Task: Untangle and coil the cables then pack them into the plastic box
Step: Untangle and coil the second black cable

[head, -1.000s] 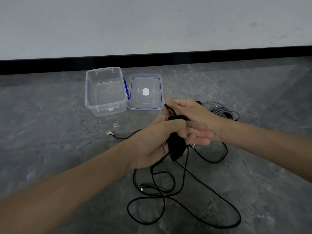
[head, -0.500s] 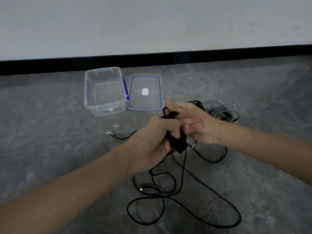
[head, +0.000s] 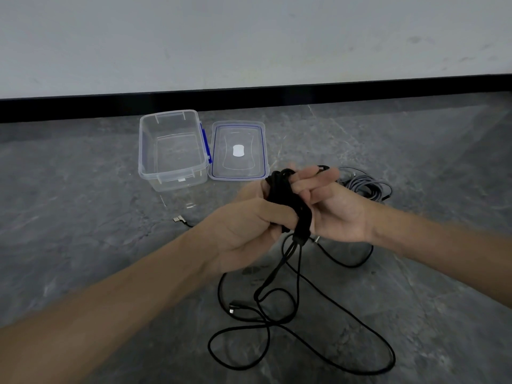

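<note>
My left hand [head: 243,231] grips a partly wound bundle of black cable [head: 288,200], held above the floor. My right hand [head: 332,206] is just right of it, fingers curled around the bundle's upper loops, with a cable end pinched near the fingertips. Loose black cable [head: 299,322] hangs from the bundle and sprawls in tangled loops on the floor below. A coiled grey cable [head: 368,187] lies on the floor behind my right hand. The clear plastic box [head: 171,151] stands open and empty at the back left.
The box's clear lid [head: 238,151] with a blue seal lies flat to the right of the box. A black cable's metal plug [head: 178,219] lies on the grey stone floor in front of the box. A white wall with black skirting runs behind.
Both hands have risen a little with the bundle. My right hand has turned palm-up and wrapped its fingers round the top of the coil; more cable has lifted off the floor.
</note>
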